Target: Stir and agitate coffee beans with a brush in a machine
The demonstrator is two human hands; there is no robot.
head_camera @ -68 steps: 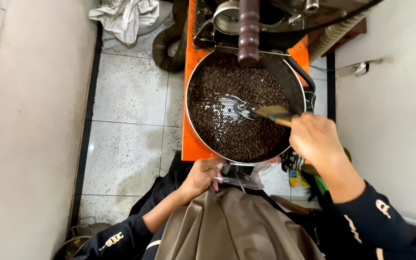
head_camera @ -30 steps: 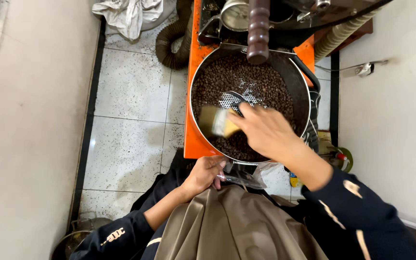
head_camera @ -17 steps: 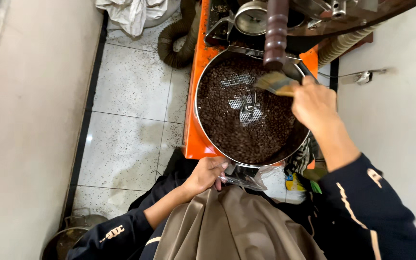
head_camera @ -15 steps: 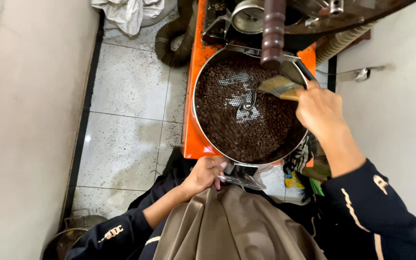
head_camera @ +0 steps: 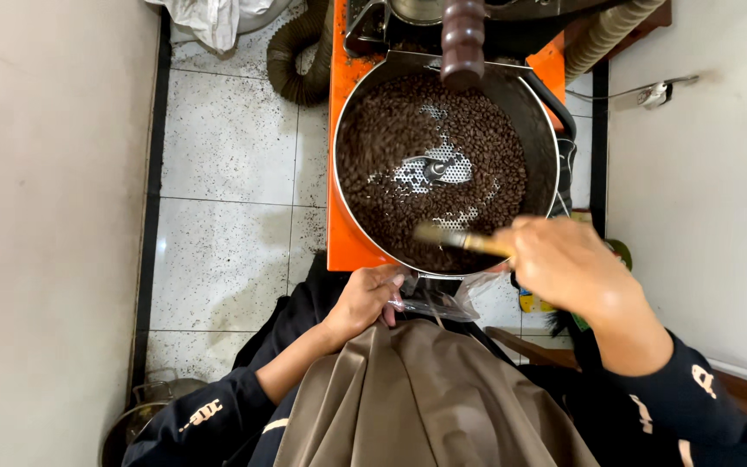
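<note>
Head view: right hand (head_camera: 564, 264) was closed around the handle of a small brush (head_camera: 460, 239), its blurred bristle end lying over the near edge of the dark roasted beans (head_camera: 391, 147) in the round cooling tray (head_camera: 533, 112). Perforated tray floor showed bare around the central stirrer hub (head_camera: 432, 168). Left hand (head_camera: 365, 298) was closed on the mouth of a clear plastic bag (head_camera: 443, 303), held just under the tray's near rim. Orange machine body (head_camera: 343, 242) flanked the tray; tiled floor (head_camera: 226, 173) lay to the left. Judgement: short, light strokes toward the rim would serve best, with the bag mouth kept snug beneath and bristles clear of the hub.
</note>
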